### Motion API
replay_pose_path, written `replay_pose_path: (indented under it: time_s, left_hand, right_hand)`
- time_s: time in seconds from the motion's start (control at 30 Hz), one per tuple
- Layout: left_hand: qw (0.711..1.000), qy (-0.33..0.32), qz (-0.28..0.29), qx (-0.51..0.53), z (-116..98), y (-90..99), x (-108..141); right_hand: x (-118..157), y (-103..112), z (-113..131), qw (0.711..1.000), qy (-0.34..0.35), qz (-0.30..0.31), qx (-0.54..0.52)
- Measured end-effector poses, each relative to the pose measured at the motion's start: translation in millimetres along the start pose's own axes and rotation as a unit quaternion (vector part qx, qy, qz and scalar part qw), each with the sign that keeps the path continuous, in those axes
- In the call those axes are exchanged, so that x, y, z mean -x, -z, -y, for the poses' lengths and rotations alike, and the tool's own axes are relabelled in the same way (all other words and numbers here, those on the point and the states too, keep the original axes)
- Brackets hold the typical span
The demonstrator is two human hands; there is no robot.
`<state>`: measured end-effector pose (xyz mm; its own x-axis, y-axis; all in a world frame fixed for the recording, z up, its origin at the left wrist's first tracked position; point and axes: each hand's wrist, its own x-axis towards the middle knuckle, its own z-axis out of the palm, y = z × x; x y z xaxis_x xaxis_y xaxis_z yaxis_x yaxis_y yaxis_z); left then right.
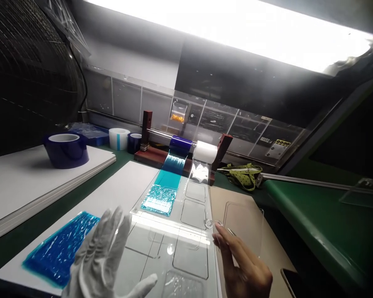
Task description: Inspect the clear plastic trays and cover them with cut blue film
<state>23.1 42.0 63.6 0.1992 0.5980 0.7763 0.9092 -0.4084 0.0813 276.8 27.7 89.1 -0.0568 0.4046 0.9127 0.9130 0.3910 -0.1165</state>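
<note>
My left hand (102, 256), in a white glove, is open with its fingers extended, over the near left part of a clear sheet (149, 265) marked with dark rectangular outlines. Close to its fingers lies a crinkled blue film piece (62, 248) on white paper. Bare, my right hand (240, 260) has thumb and fingers closed at the clear sheet's right edge, by a small clear curled bit (208, 224). A thin shiny tip (231, 232) shows beside its fingers; what they grip is unclear. A teal film strip (160, 198) lies across the sheet's far part.
A dark red stand (146, 124) carries a blue film roll (180, 142) and a white roll (207, 152). A large blue tape roll (66, 151) sits on stacked white boards (49, 186) at left. A clear panel (245, 223) lies on brown board, with a phone (287, 281) nearby.
</note>
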Motion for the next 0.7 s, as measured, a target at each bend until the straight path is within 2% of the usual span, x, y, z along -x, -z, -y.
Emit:
replay_pose_path:
  time_s: [0.1,0.23,0.4,0.57,0.7]
  left_hand:
    - [1.000,0.025,0.011,-0.007,2,-4.4,-12]
    - [0.998,-0.022,0.045,-0.036,-4,-4.5,-35]
    - [0.995,-0.092,0.043,-0.014,-14,-6.3,-58]
    - [0.996,-0.064,0.059,-0.002,1,2.6,-72]
    - [0.995,-0.063,0.070,-0.022,9,4.9,-71]
  right_hand:
    - [-2,3,0,1.000,0.006,0.007,0.000]
    - [-2,3,1,1.000,0.020,0.016,-0.002]
    - [-2,1,3,0.999,0.014,0.019,-0.028]
    - [-2,5,0,1.000,0.007,0.019,-0.024]
    - [0,6,-3,0.999,0.009,0.025,-0.029]
